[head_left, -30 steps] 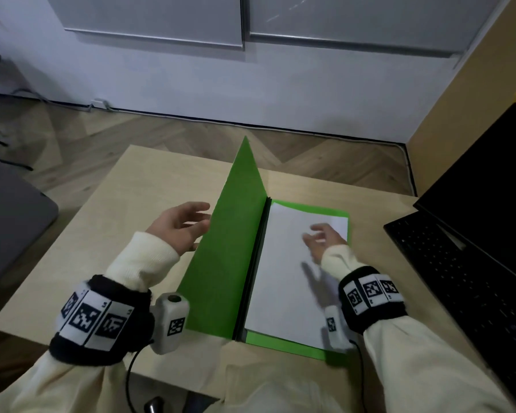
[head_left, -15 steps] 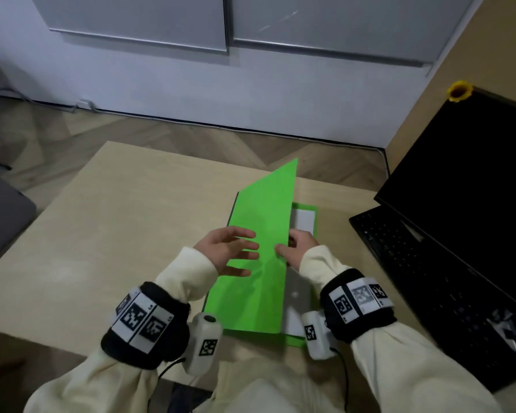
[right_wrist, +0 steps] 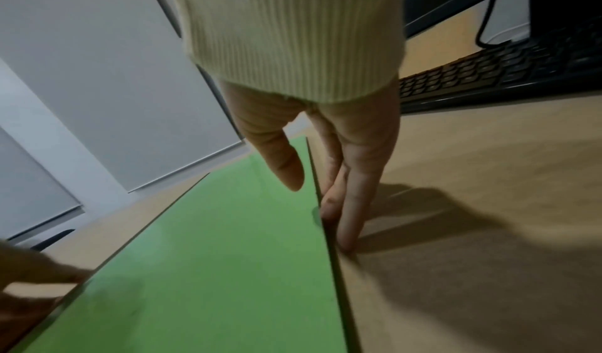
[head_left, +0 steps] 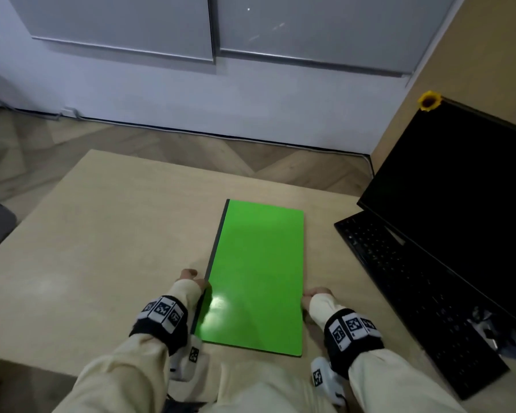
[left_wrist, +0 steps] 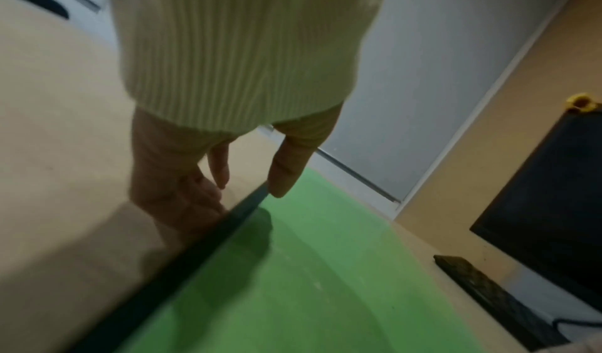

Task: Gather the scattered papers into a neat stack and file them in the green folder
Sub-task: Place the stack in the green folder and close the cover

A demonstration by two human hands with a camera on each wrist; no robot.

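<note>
The cover I was swinging over is now flat: the folder [head_left: 255, 275] lies shut between my hands, papers hidden inside. My left hand [head_left: 191, 278] and right hand [head_left: 316, 295] flank its edges, fingers straight, gripping nothing. Filing looks done.

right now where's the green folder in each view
Head: green folder lies closed at centre of the table, between both hands.
Left wrist: lower middle and right, dark spine beside the left hand.
Right wrist: lower left, its edge against the right hand fingers.
Shared landmark: black keyboard.
</note>
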